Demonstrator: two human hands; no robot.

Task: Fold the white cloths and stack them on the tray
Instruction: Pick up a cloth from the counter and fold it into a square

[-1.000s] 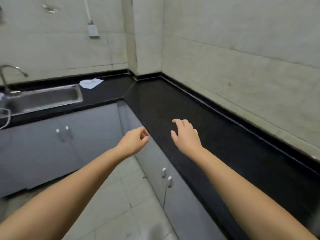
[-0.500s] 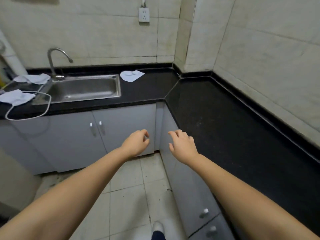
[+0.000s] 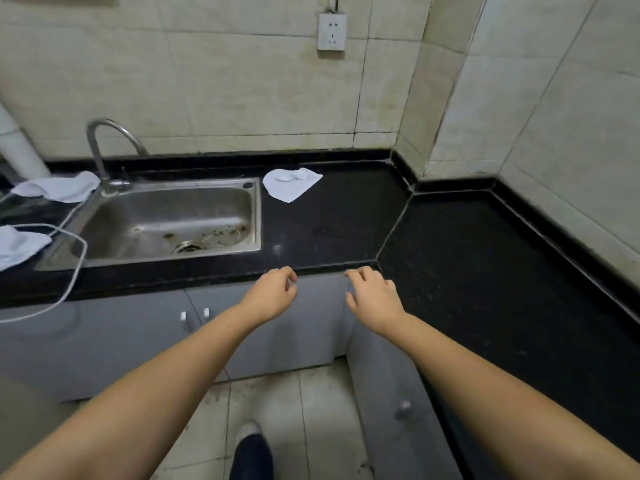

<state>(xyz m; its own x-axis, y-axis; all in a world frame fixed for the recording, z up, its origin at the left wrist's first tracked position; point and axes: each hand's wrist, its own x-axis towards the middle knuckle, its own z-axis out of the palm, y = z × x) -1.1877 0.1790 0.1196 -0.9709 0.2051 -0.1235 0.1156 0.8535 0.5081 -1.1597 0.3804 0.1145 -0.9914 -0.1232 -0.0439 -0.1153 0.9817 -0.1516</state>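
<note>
A white cloth (image 3: 292, 183) lies crumpled on the black counter just right of the sink. A second white cloth (image 3: 59, 186) rests behind the faucet at the left, and a third white cloth (image 3: 17, 244) lies at the far left edge. My left hand (image 3: 272, 296) hovers before the counter's front edge, fingers loosely curled, holding nothing. My right hand (image 3: 374, 297) hovers beside it with fingers apart, also empty. Both hands are well short of the cloths. No tray is in view.
A steel sink (image 3: 166, 223) with a curved faucet (image 3: 104, 150) is set in the L-shaped black counter (image 3: 485, 271). A white cable (image 3: 74, 271) loops over the counter's left front edge. Grey cabinets (image 3: 104, 337) stand below, and a wall socket (image 3: 331, 31) above.
The view has swung left and closer to the sink, bringing the sink and the left cloths fully into sight. Both hands stay raised and empty, now near the counter's front edge.
</note>
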